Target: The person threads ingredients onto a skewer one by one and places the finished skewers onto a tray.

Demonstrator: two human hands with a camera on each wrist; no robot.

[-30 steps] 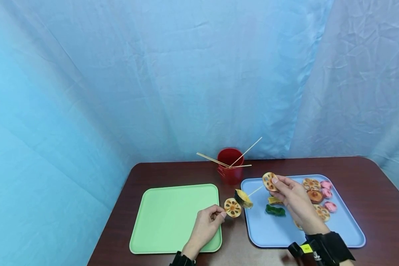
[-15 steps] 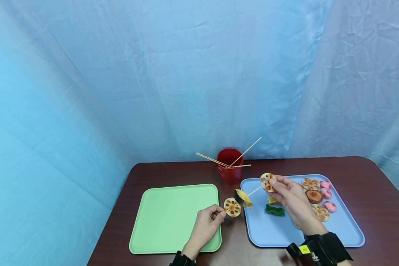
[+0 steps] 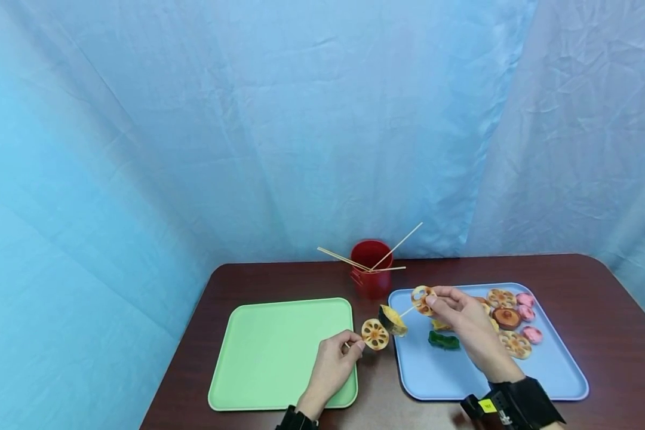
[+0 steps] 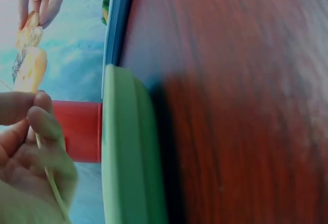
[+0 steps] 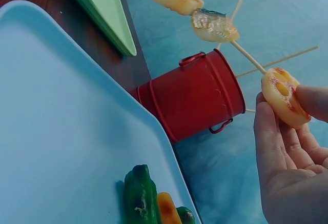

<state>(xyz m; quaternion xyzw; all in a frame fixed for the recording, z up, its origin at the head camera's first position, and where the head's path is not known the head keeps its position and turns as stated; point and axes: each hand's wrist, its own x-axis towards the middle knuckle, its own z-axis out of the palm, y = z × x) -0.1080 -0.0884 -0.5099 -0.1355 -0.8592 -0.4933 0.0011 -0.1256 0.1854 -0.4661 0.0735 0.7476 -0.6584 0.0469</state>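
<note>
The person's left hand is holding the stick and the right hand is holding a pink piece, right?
Not quite: the right hand isn't holding a pink piece. The right wrist view shows it pinching a yellowish slice with holes. The left hand does hold the stick.

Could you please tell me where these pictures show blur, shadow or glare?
Left wrist view: the tabletop looks soft, and a dark shadow runs beside the green tray; right wrist view: bright highlights on the skewered wedge; head view: pale sheen on the near tabletop.

Brown-blotched, pale yellow lotus slice [image 5: 283, 101]
</note>
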